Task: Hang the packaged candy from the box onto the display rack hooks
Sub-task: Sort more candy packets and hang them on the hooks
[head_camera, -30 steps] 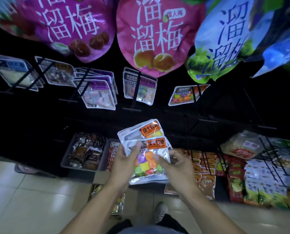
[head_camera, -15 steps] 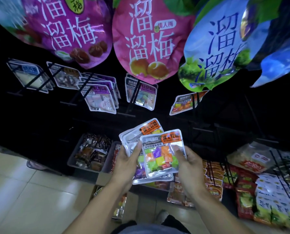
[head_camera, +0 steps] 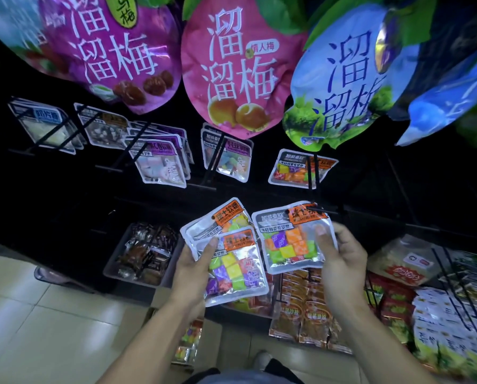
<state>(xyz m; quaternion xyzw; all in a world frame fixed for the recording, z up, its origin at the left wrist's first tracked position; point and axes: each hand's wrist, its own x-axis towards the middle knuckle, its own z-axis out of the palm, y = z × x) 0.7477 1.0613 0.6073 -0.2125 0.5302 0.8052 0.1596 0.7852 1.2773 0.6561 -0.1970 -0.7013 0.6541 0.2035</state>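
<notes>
My right hand (head_camera: 342, 261) grips one clear candy packet (head_camera: 290, 236) with an orange label and coloured cubes, thumb on its front. The packet's top hole sits at the tip of a black rack hook (head_camera: 319, 210). My left hand (head_camera: 193, 270) holds a small stack of the same candy packets (head_camera: 226, 253), thumb pressed on top. One matching hung packet (head_camera: 301, 169) hangs on the hook row above. The cardboard box (head_camera: 187, 336) with more candy lies on the floor below my left arm.
Large plum snack bags (head_camera: 242, 70) hang overhead. Other candy packets (head_camera: 159, 159) hang on hooks to the left. A grey bin (head_camera: 143, 253) of dark sweets stands low left. Orange and red snack packs (head_camera: 309, 309) fill the lower right hooks.
My right hand drew one packet off the stack and carried it right and up to the hook tip. My left hand kept the remaining packets. The view shifted closer to the rack.
</notes>
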